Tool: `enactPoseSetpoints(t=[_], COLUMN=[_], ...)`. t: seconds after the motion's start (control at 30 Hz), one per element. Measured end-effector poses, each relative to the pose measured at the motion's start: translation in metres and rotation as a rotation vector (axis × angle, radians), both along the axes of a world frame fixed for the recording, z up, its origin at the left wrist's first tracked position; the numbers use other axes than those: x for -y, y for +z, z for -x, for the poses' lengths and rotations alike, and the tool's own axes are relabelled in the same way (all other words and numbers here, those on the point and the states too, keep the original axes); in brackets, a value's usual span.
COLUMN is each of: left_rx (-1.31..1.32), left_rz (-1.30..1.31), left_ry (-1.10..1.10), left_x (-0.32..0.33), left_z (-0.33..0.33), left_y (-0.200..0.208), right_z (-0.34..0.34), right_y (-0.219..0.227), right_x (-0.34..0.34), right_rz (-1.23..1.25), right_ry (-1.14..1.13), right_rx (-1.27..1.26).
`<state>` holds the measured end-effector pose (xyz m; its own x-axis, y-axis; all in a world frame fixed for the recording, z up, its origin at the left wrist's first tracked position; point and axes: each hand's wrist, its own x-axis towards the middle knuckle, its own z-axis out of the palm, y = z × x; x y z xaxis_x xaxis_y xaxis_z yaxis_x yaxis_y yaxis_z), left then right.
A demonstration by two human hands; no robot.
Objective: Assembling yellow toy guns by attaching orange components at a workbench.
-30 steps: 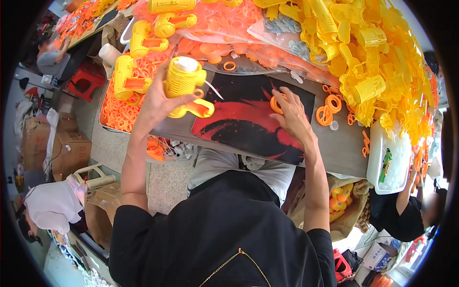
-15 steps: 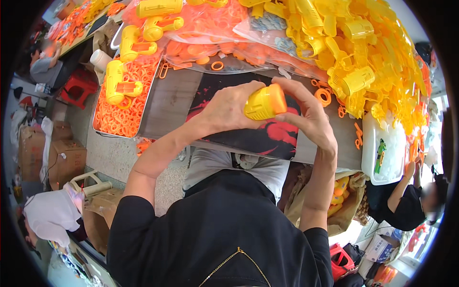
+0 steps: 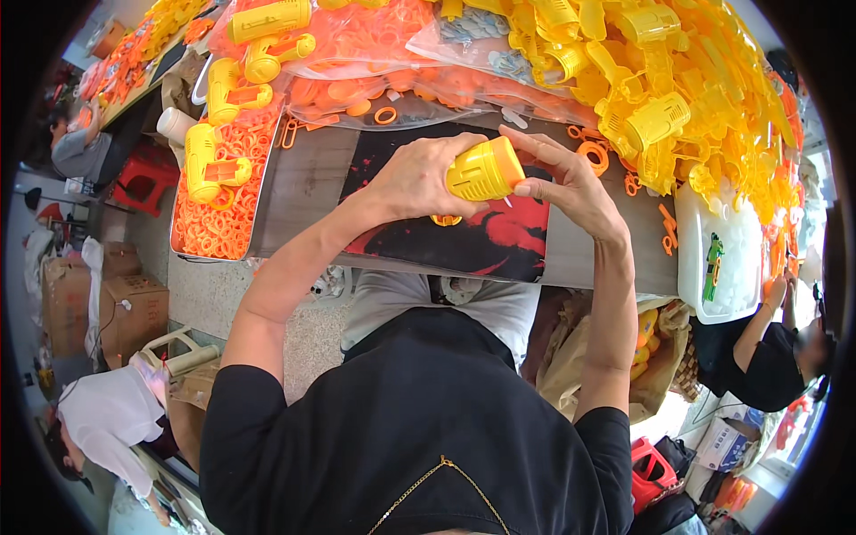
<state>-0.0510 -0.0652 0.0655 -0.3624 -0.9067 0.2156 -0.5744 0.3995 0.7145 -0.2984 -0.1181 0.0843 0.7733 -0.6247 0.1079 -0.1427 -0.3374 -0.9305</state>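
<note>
A yellow slotted plastic toy casing point(image 3: 481, 173) is held above the dark mat, its round end tilted up to the right. My left hand point(image 3: 412, 178) wraps round its left side, hiding much of it. A small yellow part of it sticks out below my fingers. My right hand point(image 3: 581, 198) curves round the right end, with thumb and fingertips at opposite sides of the rim. Just under the right thumb shows a small white sliver, too small to name. The black mat with red patches point(image 3: 499, 241) lies beneath both hands.
Left stands a tray of small orange rings point(image 3: 214, 227), with yellow casings point(image 3: 201, 160) on its edge. Bagged orange parts point(image 3: 357, 94) lie behind the mat. Yellow parts heap up point(image 3: 655, 120) at right, above a white bin point(image 3: 736, 290). Another person point(image 3: 771, 357) sits far right.
The casing has tilted more upright, and its end, bright orange before, now looks yellow-orange. A small yellow part now shows below my left hand. The whole view has shifted slightly.
</note>
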Motion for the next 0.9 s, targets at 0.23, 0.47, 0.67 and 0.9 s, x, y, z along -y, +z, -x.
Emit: enactPoseSetpoints(t=[0.23,0.47,0.67,0.9], left_rx=[0.024,0.031,-0.043,-0.005], left_rz=[-0.041,-0.038,0.054,0.185], left_ry=[-0.019,-0.028,-0.073,-0.183], left_x=[0.005,0.007,0.009,-0.003], left_z=[0.001,-0.001,0.003,-0.002], left_y=[0.005,0.003,0.001,0.0], right_z=[-0.008,-0.015,-0.017,-0.014], right_y=[0.003,-0.002,-0.012,-0.006], right_x=[-0.008,-0.014,-0.025,-0.037], right_rz=[-0.055,0.015,-0.034,0.1], right_ry=[-0.153,-0.299,-0.422,-0.335], right_rx=[-0.006,-0.019,0.031,0.051])
